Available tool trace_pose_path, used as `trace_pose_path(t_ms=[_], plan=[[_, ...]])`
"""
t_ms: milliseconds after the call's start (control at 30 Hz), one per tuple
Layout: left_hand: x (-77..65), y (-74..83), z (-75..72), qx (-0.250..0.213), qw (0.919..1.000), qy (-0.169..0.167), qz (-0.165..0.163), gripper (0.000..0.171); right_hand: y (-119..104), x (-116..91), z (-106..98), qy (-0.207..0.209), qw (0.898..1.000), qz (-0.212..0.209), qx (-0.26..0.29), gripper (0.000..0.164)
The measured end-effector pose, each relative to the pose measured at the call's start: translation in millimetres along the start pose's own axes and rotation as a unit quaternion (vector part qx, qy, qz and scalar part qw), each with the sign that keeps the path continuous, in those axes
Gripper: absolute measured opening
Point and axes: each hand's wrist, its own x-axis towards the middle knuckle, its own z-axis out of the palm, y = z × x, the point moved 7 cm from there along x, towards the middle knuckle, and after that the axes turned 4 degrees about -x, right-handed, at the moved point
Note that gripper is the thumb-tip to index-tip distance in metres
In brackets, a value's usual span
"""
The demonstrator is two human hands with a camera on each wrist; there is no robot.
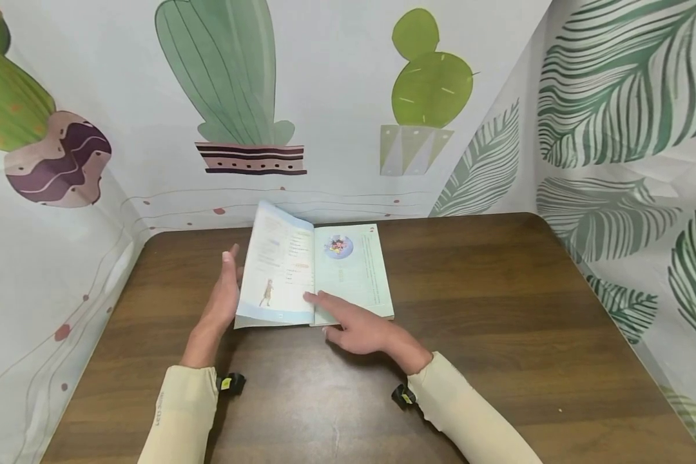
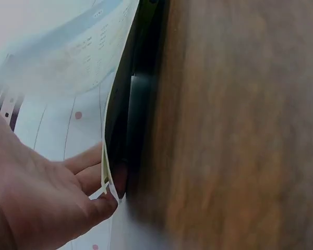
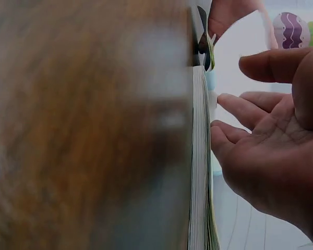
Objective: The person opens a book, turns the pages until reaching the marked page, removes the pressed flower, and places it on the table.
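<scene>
An open book (image 1: 348,277) with pale green and white pages lies on the wooden table in the head view. Its left-hand leaves (image 1: 278,258) are raised off the tabletop on the outer side. At that outer edge my left hand (image 1: 219,299) pinches the leaves; the left wrist view shows the thumb (image 2: 101,205) at their edge and a fingertip on the underside. My right hand (image 1: 359,325) reaches over the lower part of the book, fingertips on the page near the spine. In the right wrist view its fingers (image 3: 245,112) are extended and its thumb stands apart.
The brown table (image 1: 475,290) ends at the back against a wall covering (image 1: 336,96) printed with cacti and leaves. A black strap (image 1: 231,384) is at the left wrist, another strap (image 1: 403,396) at the right.
</scene>
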Motion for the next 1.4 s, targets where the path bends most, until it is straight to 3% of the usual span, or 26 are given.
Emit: trace_pose_path(t_ms=[100, 200, 333, 467, 567, 667, 833, 933, 1133, 1333, 1400], plan=[[0.1, -0.8, -1.6, 0.008, 0.9999, 0.013, -0.008, 0.08, 0.0, -1.1, 2.6, -0.013, 1.0, 0.001, -0.022, 0.07], [2.2, 0.1, 0.4, 0.072, 0.9972, 0.017, 0.009, 0.094, 0.1, -1.4, 3.6, -0.023, 0.999, 0.0, -0.035, 0.073], [2.7, 0.4, 12.3, 0.186, 0.9811, -0.02, 0.051, 0.116, 0.8, -1.6, 1.8, -0.022, 0.999, -0.003, -0.04, 0.074], [0.6, -1.1, 22.5, 0.235, 0.9675, -0.058, 0.072, 0.098, 3.1, 0.1, -3.2, 0.001, 1.0, -0.005, -0.031, 0.078], [-0.2, -1.3, 25.2, 0.251, 0.9627, -0.067, 0.074, 0.083, 7.9, 1.7, -10.0, 0.031, 0.999, 0.012, -0.027, 0.084], [-0.1, -1.8, 26.5, 0.266, 0.9583, -0.075, 0.073, 0.081, 14.2, 0.9, -18.2, 0.059, 0.996, 0.037, -0.047, 0.089], [0.7, -3.3, 27.1, 0.278, 0.9542, -0.087, 0.069, 0.081, 19.6, -3.6, -28.8, 0.061, 0.986, 0.049, -0.146, 0.075], [1.4, -4.6, 26.8, 0.281, 0.9534, -0.089, 0.066, 0.081, 20.6, -6.1, -34.4, 0.058, 0.981, 0.05, -0.177, 0.066], [1.4, -5.0, 27.1, 0.28, 0.9538, -0.09, 0.062, 0.081, 24.3, -9.8, -43.0, 0.042, 0.985, 0.044, -0.162, 0.052], [0.7, -3.0, 28.1, 0.284, 0.9522, -0.092, 0.065, 0.081, 26.2, -16.4, -56.6, 0.05, 0.99, 0.003, -0.135, 0.016], [0.7, -2.5, 28.6, 0.286, 0.9515, -0.093, 0.065, 0.081, 28.1, -19.7, -62.7, 0.06, 0.989, -0.006, -0.132, 0.012]])
